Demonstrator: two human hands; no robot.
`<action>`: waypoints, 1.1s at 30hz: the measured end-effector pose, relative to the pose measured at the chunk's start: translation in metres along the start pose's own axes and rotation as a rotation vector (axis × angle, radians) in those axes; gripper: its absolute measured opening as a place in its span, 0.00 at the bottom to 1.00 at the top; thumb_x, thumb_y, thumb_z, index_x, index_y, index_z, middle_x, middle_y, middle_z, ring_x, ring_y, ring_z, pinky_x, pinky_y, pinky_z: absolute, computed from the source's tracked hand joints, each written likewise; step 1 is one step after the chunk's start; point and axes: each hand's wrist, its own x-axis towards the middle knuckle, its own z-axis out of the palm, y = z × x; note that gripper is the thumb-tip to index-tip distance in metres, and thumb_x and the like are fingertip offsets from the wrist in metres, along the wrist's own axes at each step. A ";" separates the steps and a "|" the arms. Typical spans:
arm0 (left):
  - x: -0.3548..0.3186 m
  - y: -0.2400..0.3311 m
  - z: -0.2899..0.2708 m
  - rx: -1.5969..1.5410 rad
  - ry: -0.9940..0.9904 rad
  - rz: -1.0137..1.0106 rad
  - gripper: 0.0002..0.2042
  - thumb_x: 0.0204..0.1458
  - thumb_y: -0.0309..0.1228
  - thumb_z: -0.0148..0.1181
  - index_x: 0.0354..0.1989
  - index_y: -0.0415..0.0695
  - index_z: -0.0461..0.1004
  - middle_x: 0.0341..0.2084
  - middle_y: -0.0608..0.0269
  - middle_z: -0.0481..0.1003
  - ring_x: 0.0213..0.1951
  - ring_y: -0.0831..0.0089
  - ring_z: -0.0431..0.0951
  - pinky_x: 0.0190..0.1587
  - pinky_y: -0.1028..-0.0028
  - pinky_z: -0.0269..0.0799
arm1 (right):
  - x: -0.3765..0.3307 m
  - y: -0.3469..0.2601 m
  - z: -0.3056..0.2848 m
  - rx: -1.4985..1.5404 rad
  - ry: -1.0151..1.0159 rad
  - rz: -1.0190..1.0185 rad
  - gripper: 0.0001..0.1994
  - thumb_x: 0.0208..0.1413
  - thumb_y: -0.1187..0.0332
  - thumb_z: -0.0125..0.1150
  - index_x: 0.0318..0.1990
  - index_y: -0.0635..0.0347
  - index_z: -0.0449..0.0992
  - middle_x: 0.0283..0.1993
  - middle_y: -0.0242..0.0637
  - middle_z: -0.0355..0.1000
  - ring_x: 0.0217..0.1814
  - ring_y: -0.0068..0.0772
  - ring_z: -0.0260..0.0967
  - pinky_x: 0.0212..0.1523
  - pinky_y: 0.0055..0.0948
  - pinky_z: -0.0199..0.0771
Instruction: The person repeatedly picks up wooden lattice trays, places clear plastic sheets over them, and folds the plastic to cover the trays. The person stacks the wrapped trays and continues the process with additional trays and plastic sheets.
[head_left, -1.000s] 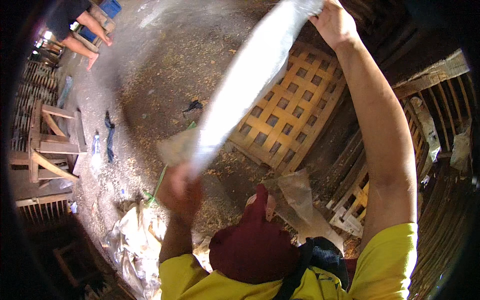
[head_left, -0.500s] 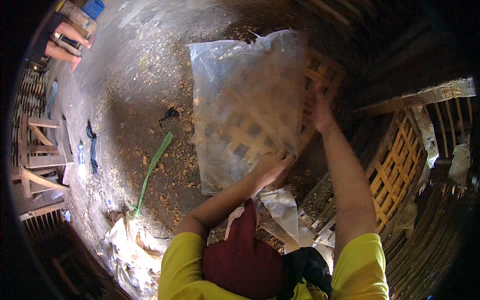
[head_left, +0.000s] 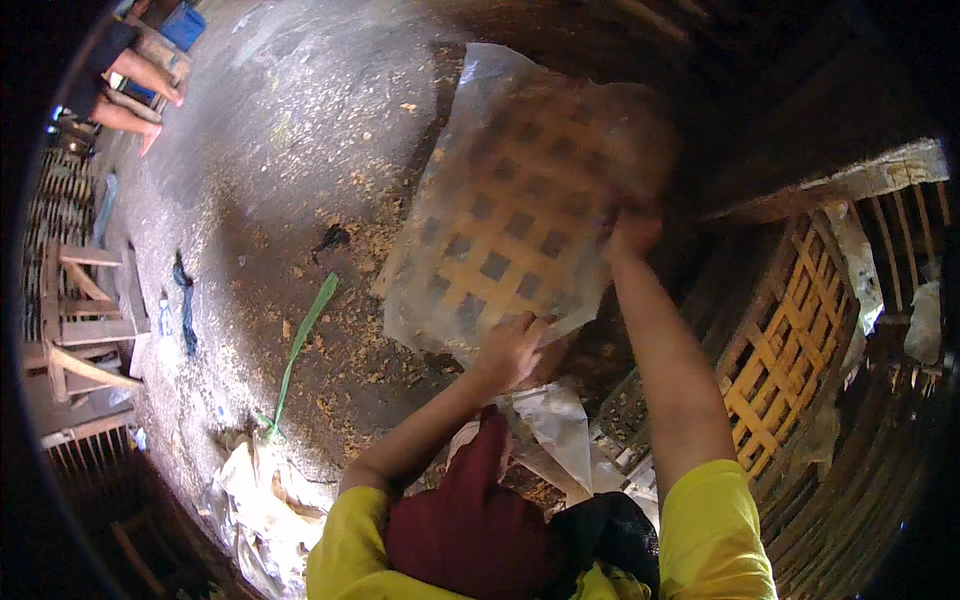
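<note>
Both hands hold a clear plastic sheet (head_left: 520, 200) spread over a wooden lattice panel (head_left: 500, 250): left hand (head_left: 510, 350) grips its lower edge, right hand (head_left: 630, 235) its right edge.

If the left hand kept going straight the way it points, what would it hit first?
Probably the clear plastic sheet that the left hand already grips at its lower edge, then the wooden lattice panel seen through it; depth is unclear.

A clear plastic sheet (head_left: 520, 200), blurred at its upper right corner, veils the wooden lattice panel (head_left: 510, 240) beneath, the right hand (head_left: 632, 235) shows as a smear, and another person's legs (head_left: 135, 90) are cut off at the upper left edge.
</note>
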 end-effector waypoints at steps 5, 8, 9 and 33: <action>-0.002 -0.026 -0.015 -0.138 0.366 -0.230 0.27 0.38 0.35 0.64 0.49 0.41 0.65 0.40 0.47 0.69 0.41 0.49 0.69 0.45 0.57 0.64 | -0.015 -0.019 -0.005 -0.338 0.169 -0.076 0.22 0.43 0.60 0.66 0.44 0.61 0.70 0.36 0.44 0.74 0.38 0.47 0.71 0.43 0.38 0.71; -0.005 -0.086 -0.042 0.217 0.515 -0.541 0.28 0.41 0.36 0.62 0.52 0.40 0.64 0.46 0.49 0.66 0.52 0.52 0.63 0.52 0.56 0.58 | -0.028 -0.042 -0.020 -0.420 0.240 -0.093 0.24 0.42 0.57 0.66 0.45 0.62 0.70 0.40 0.46 0.72 0.44 0.49 0.70 0.45 0.40 0.69; -0.006 -0.099 -0.049 0.435 0.535 -0.613 0.29 0.41 0.36 0.62 0.52 0.40 0.63 0.48 0.50 0.65 0.54 0.52 0.61 0.54 0.54 0.56 | -0.029 -0.041 -0.023 -0.434 0.266 -0.130 0.25 0.42 0.56 0.65 0.46 0.62 0.70 0.42 0.47 0.72 0.46 0.49 0.69 0.46 0.41 0.69; 0.015 -0.234 -0.073 -0.006 0.529 -0.640 0.14 0.48 0.38 0.59 0.36 0.41 0.75 0.32 0.48 0.76 0.36 0.53 0.76 0.39 0.63 0.69 | -0.129 0.000 -0.039 -0.490 0.165 0.192 0.27 0.44 0.52 0.62 0.44 0.68 0.72 0.43 0.53 0.70 0.47 0.52 0.68 0.49 0.42 0.66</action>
